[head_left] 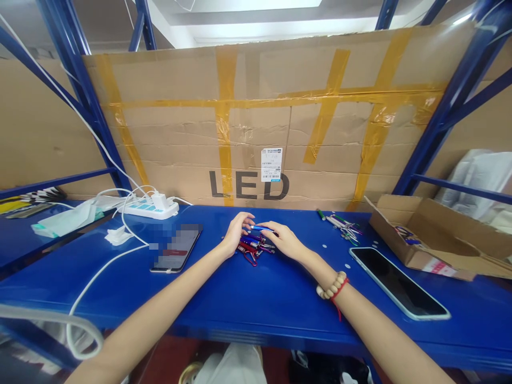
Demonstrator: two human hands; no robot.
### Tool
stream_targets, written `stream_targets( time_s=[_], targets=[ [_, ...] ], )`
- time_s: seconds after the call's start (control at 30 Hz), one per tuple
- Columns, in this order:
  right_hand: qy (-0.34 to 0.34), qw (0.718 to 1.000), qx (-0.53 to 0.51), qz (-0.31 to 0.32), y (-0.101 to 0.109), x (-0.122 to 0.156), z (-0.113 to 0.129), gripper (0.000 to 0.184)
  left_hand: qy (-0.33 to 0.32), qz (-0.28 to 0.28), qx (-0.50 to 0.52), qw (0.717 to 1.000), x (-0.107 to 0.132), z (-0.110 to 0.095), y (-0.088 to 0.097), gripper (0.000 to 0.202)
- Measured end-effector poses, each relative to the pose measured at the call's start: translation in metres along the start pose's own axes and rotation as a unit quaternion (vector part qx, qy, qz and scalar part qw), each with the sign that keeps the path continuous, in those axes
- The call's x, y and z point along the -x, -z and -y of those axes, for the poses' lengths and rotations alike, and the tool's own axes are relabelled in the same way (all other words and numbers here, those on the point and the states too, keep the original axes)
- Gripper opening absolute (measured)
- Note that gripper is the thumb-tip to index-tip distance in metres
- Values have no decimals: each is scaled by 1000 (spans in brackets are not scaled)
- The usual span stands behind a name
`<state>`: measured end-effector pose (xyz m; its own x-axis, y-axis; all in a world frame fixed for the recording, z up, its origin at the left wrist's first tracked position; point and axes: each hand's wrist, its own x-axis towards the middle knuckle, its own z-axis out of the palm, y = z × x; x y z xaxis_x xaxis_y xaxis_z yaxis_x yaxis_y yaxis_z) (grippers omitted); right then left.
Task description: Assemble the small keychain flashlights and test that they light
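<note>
My right hand (285, 240) grips a slim blue pen-shaped tube (262, 228), its fingers bent over the right end. At the tube's left end, the fingers of my left hand (237, 233) are curled in and appear to pinch it; the exact contact is small and partly hidden. Just below and between both hands lies a pile of similar blue and red metal tubes (253, 244), some with clips. A red carabiner clip (250, 259) sticks out at the front of this pile. My hands partly cover the pile.
Tubes with clips (344, 228) lie at the back right, beside an open cardboard box (430, 258). A pale-edged phone (400, 285) rests on the right, another phone (178, 249) on the left. A power strip (150, 207) with white cables stands back left. Taped cardboard (184, 144) closes off the rear.
</note>
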<state>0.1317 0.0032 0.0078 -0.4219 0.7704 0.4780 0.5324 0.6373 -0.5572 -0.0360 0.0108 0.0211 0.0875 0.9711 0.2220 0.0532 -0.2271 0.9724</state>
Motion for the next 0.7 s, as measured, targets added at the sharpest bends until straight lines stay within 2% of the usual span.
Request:
stream_targets(
  time_s=[0.1,0.2,0.27,0.3,0.43,0.53,0.7],
  targets=[
    [20,1000,-9,6,-4,1,1,29,-69,19,-117,991,1,4,0,24],
    [4,999,-10,-33,-6,0,1,32,-118,83,-184,972,4,7,0,26],
    [2,998,-6,-60,-6,-1,1,33,-128,114,-166,971,3,7,0,29],
    [3,997,-10,-72,-5,-1,0,32,-127,112,-147,975,3,7,1,31],
    [-30,989,-93,-108,-1,-3,-2,31,-108,62,-92,988,-5,5,7,35],
    [-61,977,-168,-120,1,-4,-3,33,-96,45,-76,992,-9,7,11,37],
    [-69,973,-193,-109,2,-4,1,37,-77,81,-90,990,-6,9,8,39]
  ],
)
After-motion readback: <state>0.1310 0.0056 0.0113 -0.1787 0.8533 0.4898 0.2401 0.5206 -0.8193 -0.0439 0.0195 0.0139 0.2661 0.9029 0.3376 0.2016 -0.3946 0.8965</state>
